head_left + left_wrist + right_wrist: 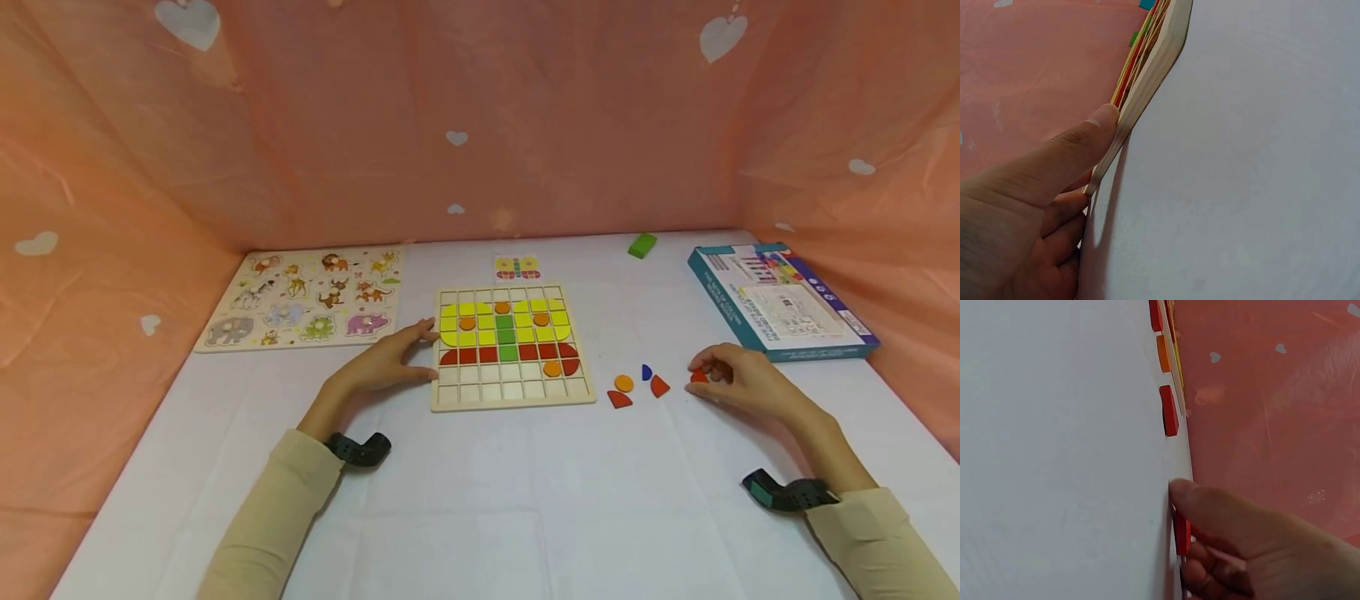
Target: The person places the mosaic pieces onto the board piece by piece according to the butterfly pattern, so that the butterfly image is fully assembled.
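A wooden grid board [510, 402] lies flat, filled partly with yellow, red, green and orange pieces. At its left edge rests my left hand [386, 360], thumb and forefinger spread apart and touching the rim. In the left wrist view, the thumb [1079, 147] lies against the board's side [1147, 81]. My right hand [738, 379] pinches a red piece [1182, 534] between thumb and fingers, low over the table; the fingers hide part of its shape. Left of that hand lie two red quarter-circle pieces [659, 386], an orange disc [624, 383] and a blue half-circle [647, 372].
A small pattern card [517, 268] lies behind the board. At the back left is an animal puzzle [315, 296]. A teal game box [783, 302] lies to the right, and green blocks [642, 245] sit toward the back. A pink curtain [480, 108] surrounds the table.
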`<state>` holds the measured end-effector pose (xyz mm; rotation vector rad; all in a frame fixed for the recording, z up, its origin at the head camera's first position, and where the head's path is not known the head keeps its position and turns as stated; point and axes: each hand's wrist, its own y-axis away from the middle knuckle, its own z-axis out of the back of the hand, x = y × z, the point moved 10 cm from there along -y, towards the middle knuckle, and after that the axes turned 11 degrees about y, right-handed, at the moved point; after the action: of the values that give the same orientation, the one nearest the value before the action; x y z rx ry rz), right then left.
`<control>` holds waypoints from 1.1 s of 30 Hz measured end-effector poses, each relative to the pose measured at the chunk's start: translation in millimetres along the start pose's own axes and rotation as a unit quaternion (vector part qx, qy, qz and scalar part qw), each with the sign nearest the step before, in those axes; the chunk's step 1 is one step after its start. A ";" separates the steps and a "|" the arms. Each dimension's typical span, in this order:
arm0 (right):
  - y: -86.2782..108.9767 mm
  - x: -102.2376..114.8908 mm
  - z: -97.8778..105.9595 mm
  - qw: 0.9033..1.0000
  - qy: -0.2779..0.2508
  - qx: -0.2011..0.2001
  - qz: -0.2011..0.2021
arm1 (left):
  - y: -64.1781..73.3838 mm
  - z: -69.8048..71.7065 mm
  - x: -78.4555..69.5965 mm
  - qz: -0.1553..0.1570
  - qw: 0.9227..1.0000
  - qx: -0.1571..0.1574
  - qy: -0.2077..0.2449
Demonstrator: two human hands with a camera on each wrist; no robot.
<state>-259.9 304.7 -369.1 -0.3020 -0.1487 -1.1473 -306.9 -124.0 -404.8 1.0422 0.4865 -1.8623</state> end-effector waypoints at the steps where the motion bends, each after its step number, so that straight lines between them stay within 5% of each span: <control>1: -0.5 2.3 0.3 1.000 -0.009 -0.004 0.012 | 0.0 0.4 -0.1 0.000 1.000 0.000 0.000; 5: -3.0 8.7 1.9 0.998 -0.039 -0.014 0.045 | 0.3 1.5 0.0 0.001 1.000 -0.001 -0.002; 11: -9.3 9.4 4.5 0.998 -0.028 -0.028 0.039 | 0.9 2.1 -0.6 0.002 1.000 -0.001 0.006; 28: -28.5 12.9 1.9 0.999 -0.023 0.049 0.003 | -0.5 0.7 0.2 -0.001 1.000 -0.002 -0.001; 33: -52.0 36.4 -6.0 0.997 -0.062 0.047 -0.008 | -0.4 -0.3 1.1 -0.001 1.000 0.001 -0.007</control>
<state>-292.7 251.5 -356.7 -0.2896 -0.3130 -1.1339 -307.3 -124.2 -405.9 1.0308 0.4785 -1.8713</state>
